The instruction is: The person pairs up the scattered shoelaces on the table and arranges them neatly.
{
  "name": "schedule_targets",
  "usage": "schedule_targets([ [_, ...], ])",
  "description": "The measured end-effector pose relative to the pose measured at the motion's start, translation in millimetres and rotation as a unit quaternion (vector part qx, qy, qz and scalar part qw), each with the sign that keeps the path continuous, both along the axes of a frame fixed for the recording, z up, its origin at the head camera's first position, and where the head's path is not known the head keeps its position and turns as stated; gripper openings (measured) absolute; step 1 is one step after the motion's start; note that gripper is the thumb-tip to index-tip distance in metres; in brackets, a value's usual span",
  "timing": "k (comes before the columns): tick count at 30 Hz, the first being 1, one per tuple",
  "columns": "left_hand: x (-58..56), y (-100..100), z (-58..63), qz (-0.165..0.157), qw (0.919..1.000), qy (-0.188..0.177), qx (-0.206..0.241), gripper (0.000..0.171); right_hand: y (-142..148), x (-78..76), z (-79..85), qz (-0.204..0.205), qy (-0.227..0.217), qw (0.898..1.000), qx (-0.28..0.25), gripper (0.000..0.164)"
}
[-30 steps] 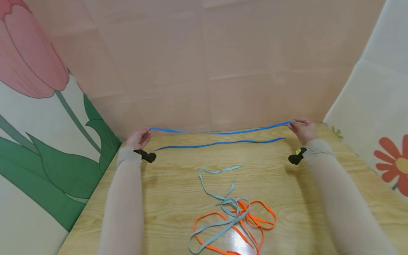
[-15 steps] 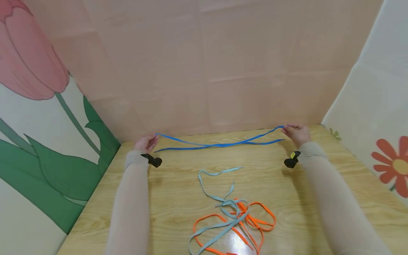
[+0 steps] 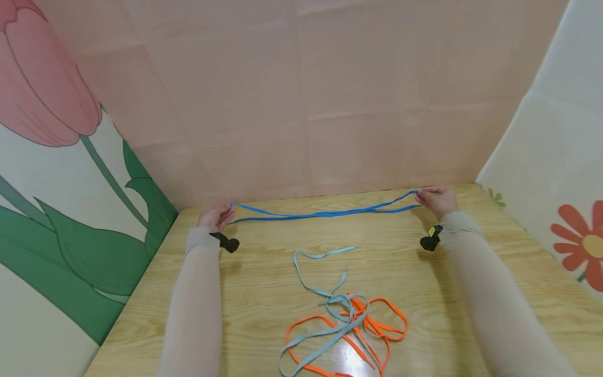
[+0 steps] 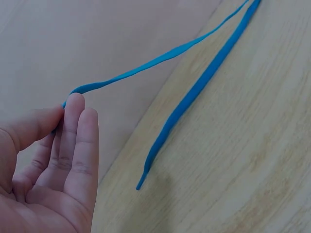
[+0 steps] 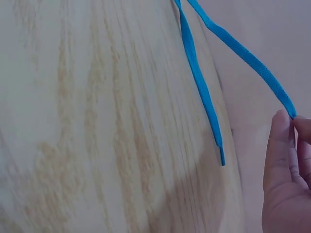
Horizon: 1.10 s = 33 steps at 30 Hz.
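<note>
Your left hand pinches one end of the held blue lace between the thumb and the fingers; its other fingers stand rather straight. Your right hand pinches the opposite end in a similar way, so this lace spans between your two hands, near the far edge of the tabletop. Its ends are above the wood, and its middle hangs lower. A second blue lace lies along the tabletop, nearly straight, on your side of the first one. In the middle the two laces overlap in the head view; whether they touch there, I cannot tell. Closer to you, a pale grey-blue lace and an orange lace lie in loose loops, one tangled over the other. Behind the tabletop there is a pinkish wall covering with fold lines, and a big tulip is pictured at your left.
</note>
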<state>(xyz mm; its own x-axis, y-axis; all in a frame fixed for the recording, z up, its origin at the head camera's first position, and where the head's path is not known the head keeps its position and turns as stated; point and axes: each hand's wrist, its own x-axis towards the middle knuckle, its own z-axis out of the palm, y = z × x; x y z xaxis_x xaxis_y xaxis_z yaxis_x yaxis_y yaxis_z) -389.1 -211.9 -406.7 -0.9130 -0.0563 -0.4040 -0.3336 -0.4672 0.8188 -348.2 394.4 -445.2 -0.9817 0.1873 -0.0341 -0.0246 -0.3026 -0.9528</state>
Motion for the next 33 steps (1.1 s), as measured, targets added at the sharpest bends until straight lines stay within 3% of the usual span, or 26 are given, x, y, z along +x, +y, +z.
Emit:
schedule_targets([
  [4,5.7,0.6,-3.0,-0.008,0.9997,-0.001,-0.022,0.011,0.2,-0.1,-2.2,-0.001,-0.013,1.0,0.028,0.027],
  [10,13.4,1.5,-3.5,0.0,0.9988,-0.016,-0.046,0.01,3.5,-1.5,-6.2,-0.004,-0.06,0.997,0.057,0.021],
  [18,13.5,-0.7,-6.5,0.009,0.9989,-0.02,-0.041,0.01,5.5,1.4,-5.2,0.017,-0.083,0.993,0.081,0.028],
  [25,21.8,3.4,-4.2,0.009,0.9991,-0.019,-0.037,0.011,6.0,2.0,-5.0,0.034,-0.104,0.99,0.085,0.04],
  [33,13.3,0.5,-14.2,-0.003,0.9993,-0.012,-0.036,0.015,8.2,-0.3,-8.9,0.046,-0.109,0.991,0.062,0.029],
])
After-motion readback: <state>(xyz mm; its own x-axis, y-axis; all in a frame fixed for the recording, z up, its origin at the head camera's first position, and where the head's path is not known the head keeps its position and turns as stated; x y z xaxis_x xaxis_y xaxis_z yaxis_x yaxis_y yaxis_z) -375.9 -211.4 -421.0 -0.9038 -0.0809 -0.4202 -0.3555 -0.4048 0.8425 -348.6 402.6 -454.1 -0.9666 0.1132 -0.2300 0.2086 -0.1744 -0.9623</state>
